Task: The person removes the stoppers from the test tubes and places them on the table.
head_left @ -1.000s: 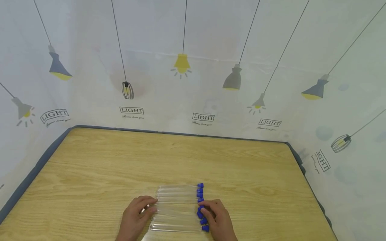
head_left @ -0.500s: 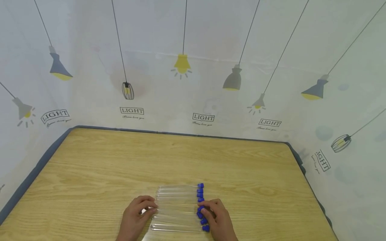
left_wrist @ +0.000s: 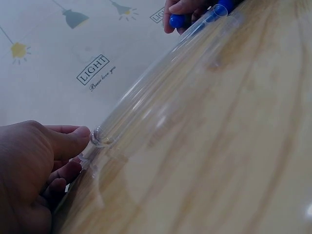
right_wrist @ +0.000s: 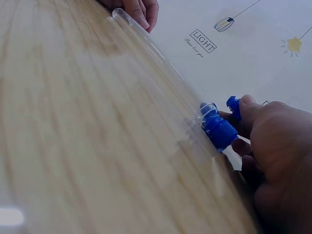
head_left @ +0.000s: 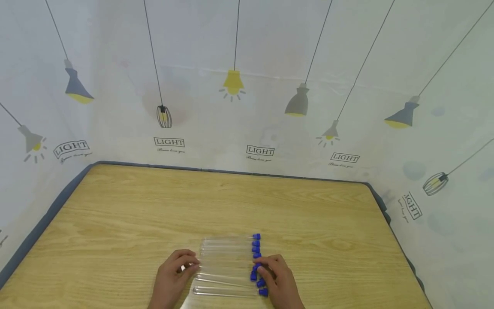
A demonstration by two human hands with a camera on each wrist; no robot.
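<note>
Several clear test tubes lie side by side on the wooden table, rounded ends to the left, blue stoppers to the right. My left hand has its thumb and fingers pinched at the rounded end of a middle tube. At the stoppered side, my right hand pinches a blue stopper between thumb and forefinger. Whether that stopper sits in a tube cannot be made out. Another blue stopper lies just below those fingers in the right wrist view. The right fingers partly cover the middle stoppers in the head view.
The wood-grain table stretches behind and to both sides of the tubes. A dark blue edge borders it. White sheeting printed with lamps and the word LIGHT rises around the back and sides.
My left hand has shifted very slightly to the left. A middle tube's stopper has slid a little left beside my right thumb. The right hand stays nearly in place.
</note>
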